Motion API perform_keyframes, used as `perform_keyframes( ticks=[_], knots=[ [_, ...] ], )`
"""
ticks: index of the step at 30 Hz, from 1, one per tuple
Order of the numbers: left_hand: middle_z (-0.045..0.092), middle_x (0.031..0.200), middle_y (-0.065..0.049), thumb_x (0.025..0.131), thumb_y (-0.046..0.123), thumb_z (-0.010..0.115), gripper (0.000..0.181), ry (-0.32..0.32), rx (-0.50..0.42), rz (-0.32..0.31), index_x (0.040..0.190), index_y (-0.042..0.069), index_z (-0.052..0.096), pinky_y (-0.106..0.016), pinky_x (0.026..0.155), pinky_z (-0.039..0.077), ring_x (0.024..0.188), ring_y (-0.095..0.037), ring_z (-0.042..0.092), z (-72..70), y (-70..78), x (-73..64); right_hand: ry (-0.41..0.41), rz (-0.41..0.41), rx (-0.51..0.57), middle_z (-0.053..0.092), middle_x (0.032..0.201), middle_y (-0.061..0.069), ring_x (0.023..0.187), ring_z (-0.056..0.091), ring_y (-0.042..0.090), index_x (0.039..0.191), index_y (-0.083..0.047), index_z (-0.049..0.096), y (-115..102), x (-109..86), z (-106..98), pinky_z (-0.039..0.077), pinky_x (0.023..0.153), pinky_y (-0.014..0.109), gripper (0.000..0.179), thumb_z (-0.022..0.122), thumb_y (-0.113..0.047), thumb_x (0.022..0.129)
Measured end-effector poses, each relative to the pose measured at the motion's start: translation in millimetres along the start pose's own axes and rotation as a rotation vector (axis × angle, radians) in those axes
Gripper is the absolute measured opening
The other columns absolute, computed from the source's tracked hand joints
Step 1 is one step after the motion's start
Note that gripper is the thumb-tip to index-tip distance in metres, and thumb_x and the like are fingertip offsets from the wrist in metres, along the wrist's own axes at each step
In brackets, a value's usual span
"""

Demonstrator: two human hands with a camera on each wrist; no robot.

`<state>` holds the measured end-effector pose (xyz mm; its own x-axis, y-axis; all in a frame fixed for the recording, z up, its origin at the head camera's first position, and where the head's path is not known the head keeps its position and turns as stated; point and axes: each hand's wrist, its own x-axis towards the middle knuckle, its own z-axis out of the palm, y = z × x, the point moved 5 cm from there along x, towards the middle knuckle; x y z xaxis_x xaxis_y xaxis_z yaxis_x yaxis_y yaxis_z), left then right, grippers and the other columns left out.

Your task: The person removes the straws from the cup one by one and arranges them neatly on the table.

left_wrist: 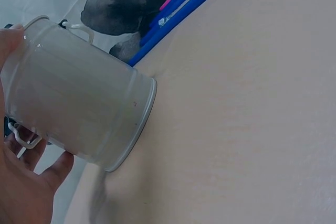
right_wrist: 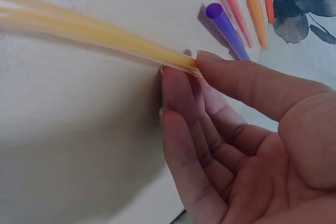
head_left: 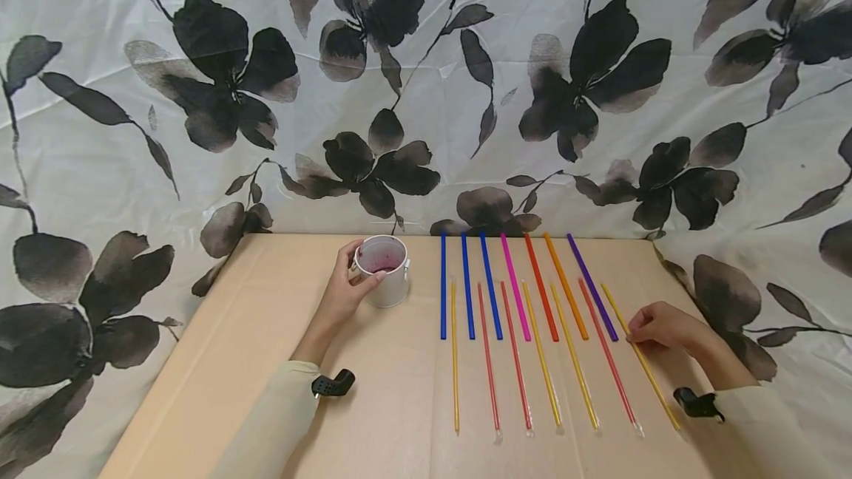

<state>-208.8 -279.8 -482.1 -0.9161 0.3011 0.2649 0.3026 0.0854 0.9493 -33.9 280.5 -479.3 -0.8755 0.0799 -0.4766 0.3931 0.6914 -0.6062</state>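
Observation:
My left hand (head_left: pixel 345 287) grips a small white bucket (head_left: pixel 394 288) by its side, thumb near the rim. Pinkish stains mark the bucket's inside, and handle loops show in the left wrist view. Whether its base touches the table cannot be told. With thumb and fingertips, my right hand (head_left: pixel 668 327) pinches a thin yellow straw (head_left: pixel 655 383), the rightmost in the front row. Clear wrapping seems to surround that straw (right_wrist: pixel 105 32) in the right wrist view. Just left of it lies a thick purple straw (head_left: pixel 592 287), whose hollow end (right_wrist: pixel 214 10) faces the right wrist camera.
Thick straws fill the back row: three blue (head_left: pixel 468 287), a pink (head_left: pixel 515 287), a red (head_left: pixel 542 287) and an orange (head_left: pixel 566 287). Several thin yellow and red straws (head_left: pixel 489 361) lie before them. A floral cloth (head_left: pixel 479 168) hangs behind the tan table (head_left: pixel 220 390).

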Motion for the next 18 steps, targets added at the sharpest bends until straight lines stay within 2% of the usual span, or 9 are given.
perform_keyframes(
  ticks=[2, 9, 14, 18],
  knots=[
    [0.038, 0.153, -0.015, 0.093, 0.018, 0.075, 0.077, -0.008, -0.012, -0.005, 0.155, 0.016, 0.030, -0.060, 0.116, 0.035, 0.145, -0.033, 0.033, 0.1, 4.1, -1.3, 0.008, 0.005, -0.006, 0.060, 0.080, 0.004, 0.072, 0.058, 0.018, 0.096, 0.006, 0.062, -0.4, 0.2, 0.0, 0.057, 0.064, 0.032, 0.017, 0.072, -0.008, 0.092],
    [0.033, 0.151, -0.029, 0.092, 0.008, 0.074, 0.079, -0.033, -0.043, -0.015, 0.154, 0.000, 0.026, -0.062, 0.116, 0.034, 0.143, -0.045, 0.031, -0.9, 34.4, -9.8, 0.023, -0.011, -0.027, 0.061, 0.079, 0.004, 0.071, 0.060, 0.018, 0.095, 0.006, 0.061, -7.2, -2.2, -2.0, 0.058, 0.064, 0.032, 0.020, 0.073, -0.009, 0.092],
    [0.034, 0.151, -0.029, 0.091, 0.008, 0.075, 0.081, -0.033, -0.031, -0.016, 0.155, 0.001, 0.026, -0.061, 0.116, 0.034, 0.142, -0.046, 0.032, -2.4, 34.7, -11.3, 0.037, -0.045, -0.068, 0.061, 0.079, 0.004, 0.072, 0.058, 0.018, 0.092, 0.004, 0.062, -12.7, -6.3, -4.2, 0.054, 0.062, 0.031, 0.021, 0.074, -0.013, 0.093],
    [0.033, 0.155, -0.025, 0.090, 0.010, 0.075, 0.083, -0.031, 0.007, -0.023, 0.156, 0.002, 0.025, -0.066, 0.117, 0.027, 0.144, -0.044, 0.028, -6.2, 27.2, -10.2, 0.066, -0.049, -0.105, 0.060, 0.080, 0.005, 0.073, 0.057, 0.019, 0.092, 0.004, 0.061, -22.6, -10.4, -9.0, 0.052, 0.061, 0.031, 0.021, 0.070, -0.015, 0.095]
  ],
)
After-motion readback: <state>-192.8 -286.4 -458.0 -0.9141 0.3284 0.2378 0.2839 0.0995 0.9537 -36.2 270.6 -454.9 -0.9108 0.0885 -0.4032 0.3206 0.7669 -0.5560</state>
